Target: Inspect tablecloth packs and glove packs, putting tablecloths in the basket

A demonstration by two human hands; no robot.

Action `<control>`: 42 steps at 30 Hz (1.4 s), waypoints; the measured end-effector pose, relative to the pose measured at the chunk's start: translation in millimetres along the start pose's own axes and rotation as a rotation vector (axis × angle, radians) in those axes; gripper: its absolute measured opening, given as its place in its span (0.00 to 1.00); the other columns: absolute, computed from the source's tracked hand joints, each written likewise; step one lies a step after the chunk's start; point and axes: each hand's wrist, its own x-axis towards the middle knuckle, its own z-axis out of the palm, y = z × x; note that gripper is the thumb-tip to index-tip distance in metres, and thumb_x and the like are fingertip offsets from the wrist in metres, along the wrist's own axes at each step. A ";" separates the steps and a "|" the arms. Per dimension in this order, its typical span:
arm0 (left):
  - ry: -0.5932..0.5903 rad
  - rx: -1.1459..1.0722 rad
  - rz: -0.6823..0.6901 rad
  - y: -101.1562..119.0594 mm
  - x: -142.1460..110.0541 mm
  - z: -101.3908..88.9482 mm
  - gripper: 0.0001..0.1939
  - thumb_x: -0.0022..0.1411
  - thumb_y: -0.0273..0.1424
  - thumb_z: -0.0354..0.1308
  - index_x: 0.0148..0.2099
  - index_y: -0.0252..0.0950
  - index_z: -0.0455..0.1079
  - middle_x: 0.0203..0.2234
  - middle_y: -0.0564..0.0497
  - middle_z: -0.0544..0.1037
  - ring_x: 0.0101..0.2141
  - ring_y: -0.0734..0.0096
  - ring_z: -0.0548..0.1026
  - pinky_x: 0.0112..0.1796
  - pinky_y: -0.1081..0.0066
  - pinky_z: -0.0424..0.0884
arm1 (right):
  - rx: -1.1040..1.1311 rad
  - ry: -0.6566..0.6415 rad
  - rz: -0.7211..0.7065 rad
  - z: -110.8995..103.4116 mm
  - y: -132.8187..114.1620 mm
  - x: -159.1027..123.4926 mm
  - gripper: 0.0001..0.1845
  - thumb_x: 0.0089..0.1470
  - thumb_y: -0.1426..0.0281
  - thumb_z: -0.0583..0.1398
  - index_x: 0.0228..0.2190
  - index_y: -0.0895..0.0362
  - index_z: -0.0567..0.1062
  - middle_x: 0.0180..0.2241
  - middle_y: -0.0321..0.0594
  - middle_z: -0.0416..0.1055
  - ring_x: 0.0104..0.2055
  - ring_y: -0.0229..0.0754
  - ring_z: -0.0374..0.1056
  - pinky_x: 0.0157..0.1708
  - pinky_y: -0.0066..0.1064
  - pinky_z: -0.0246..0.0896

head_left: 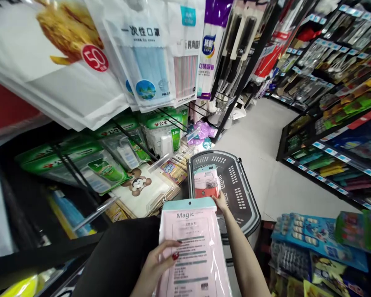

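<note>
My left hand [159, 264] is closed on the left edge of a flat pink plastic-wrapped package [193, 247]. The package has a pale green header with a hang hole, and "Magic" is printed near its top. My right hand [221, 203] reaches past it to the black shopping basket [250, 202]. Its fingers are closed at the lower right corner of a smaller pink-and-red packet [206, 183], which sits tilted inside the basket's left part. Part of the right hand's grip is hidden behind the pink package's top edge.
Hanging packs of disposable masks [146, 62] crowd the upper left. Green-topped power-strip packs [108, 169] hang below on metal hooks. Boards with a cartoon mouse [139, 181] lie beside the basket. A grey aisle floor [253, 128] runs between shelves; blister packs [315, 235] stand at the lower right.
</note>
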 end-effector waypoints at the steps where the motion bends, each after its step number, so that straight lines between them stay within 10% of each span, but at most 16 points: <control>1: 0.005 -0.022 -0.029 -0.8 1.4 1.1 0.09 0.43 0.35 0.60 0.31 0.41 0.74 0.37 0.50 0.76 0.44 0.54 0.69 0.46 0.62 0.63 | -0.026 -0.008 0.028 5.1 3.8 6.4 0.22 0.42 0.67 0.56 0.41 0.60 0.63 0.41 0.44 0.69 0.41 0.41 0.66 0.38 0.29 0.59; 9: -0.011 -0.132 -0.178 -10.2 14.1 9.2 0.10 0.41 0.37 0.61 0.30 0.41 0.72 0.36 0.50 0.74 0.41 0.54 0.70 0.41 0.61 0.66 | -0.316 0.014 0.307 18.9 29.5 31.0 0.41 0.35 0.60 0.63 0.49 0.66 0.57 0.47 0.63 0.61 0.51 0.59 0.56 0.45 0.44 0.50; 16: -0.049 -0.064 -0.101 -18.0 18.5 2.1 0.10 0.45 0.36 0.60 0.32 0.40 0.73 0.36 0.49 0.74 0.44 0.55 0.68 0.46 0.62 0.61 | -0.256 0.077 0.399 11.0 -0.1 3.1 0.49 0.41 0.46 0.52 0.54 0.69 0.49 0.55 0.69 0.48 0.56 0.63 0.45 0.47 0.53 0.45; 23: -0.036 -0.032 0.051 -8.2 6.2 5.0 0.11 0.48 0.36 0.58 0.35 0.37 0.72 0.38 0.47 0.75 0.44 0.55 0.68 0.46 0.62 0.62 | 0.286 -0.225 0.079 -57.4 -55.4 -143.4 0.33 0.46 0.45 0.47 0.40 0.57 0.71 0.42 0.47 0.70 0.45 0.50 0.65 0.43 0.38 0.59; 31: -0.029 0.150 0.410 53.1 -49.4 10.1 0.14 0.50 0.37 0.56 0.38 0.37 0.72 0.40 0.45 0.74 0.47 0.55 0.67 0.50 0.60 0.59 | 0.670 -0.374 -0.095 -112.6 -152.2 -271.6 0.36 0.36 0.55 0.64 0.48 0.55 0.65 0.47 0.46 0.67 0.50 0.52 0.62 0.49 0.41 0.55; 37: 0.336 0.402 0.736 90.5 -133.0 26.4 0.20 0.52 0.38 0.54 0.49 0.43 0.68 0.59 0.48 0.51 0.59 0.52 0.42 0.55 0.51 0.40 | 0.277 0.042 -0.383 -129.0 -205.4 -320.5 0.30 0.42 0.59 0.61 0.47 0.58 0.66 0.43 0.49 0.70 0.44 0.53 0.67 0.43 0.39 0.62; 42: -0.118 -0.174 0.664 105.6 -196.8 34.9 0.36 0.44 0.44 0.59 0.56 0.38 0.58 0.52 0.41 0.65 0.53 0.49 0.59 0.51 0.54 0.56 | -0.182 0.260 -0.919 -113.6 -259.1 -380.6 0.29 0.46 0.67 0.56 0.52 0.53 0.62 0.44 0.48 0.69 0.40 0.52 0.68 0.37 0.41 0.65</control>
